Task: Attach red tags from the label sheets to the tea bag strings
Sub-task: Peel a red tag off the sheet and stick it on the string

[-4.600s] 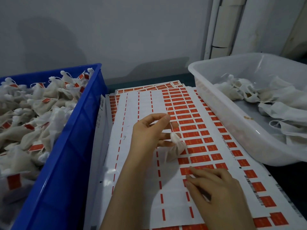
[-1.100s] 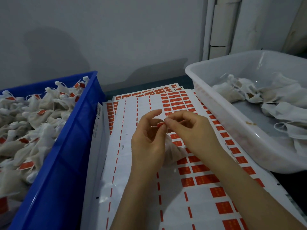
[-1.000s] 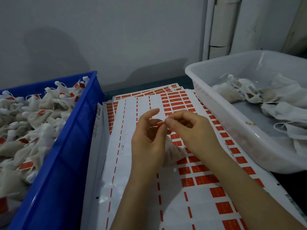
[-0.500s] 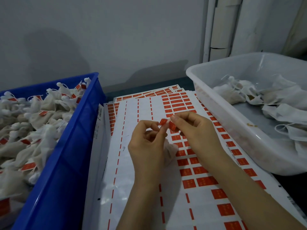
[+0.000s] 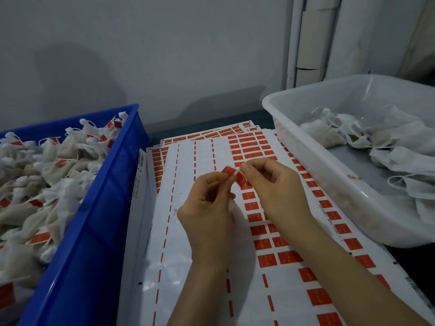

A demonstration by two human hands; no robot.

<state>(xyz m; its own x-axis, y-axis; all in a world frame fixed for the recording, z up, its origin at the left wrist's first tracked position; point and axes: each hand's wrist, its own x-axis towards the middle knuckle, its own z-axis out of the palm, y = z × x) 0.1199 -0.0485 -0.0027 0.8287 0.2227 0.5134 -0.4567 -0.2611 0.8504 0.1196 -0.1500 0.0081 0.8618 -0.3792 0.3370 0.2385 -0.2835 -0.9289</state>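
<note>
Both hands meet above the label sheet (image 5: 207,290), a white backing with rows of red tags on its right part. My left hand (image 5: 207,208) pinches one half of a red tag (image 5: 228,171) together with the string. My right hand (image 5: 273,184) pinches the tag's other half, which hangs bent down by its fingertips. The tea bag (image 5: 235,209) dangles behind my left hand, mostly hidden, only a white edge showing.
A blue bin (image 5: 98,208) on the left holds several tea bags with red tags. A translucent white tub (image 5: 353,196) on the right holds several untagged white bags. More label sheets lie stacked under the top one. A grey wall stands behind.
My right hand left the sheet's lower part and rose to meet my left hand with a red tag. Over the last second the tag opened out into two halves between the fingertips.
</note>
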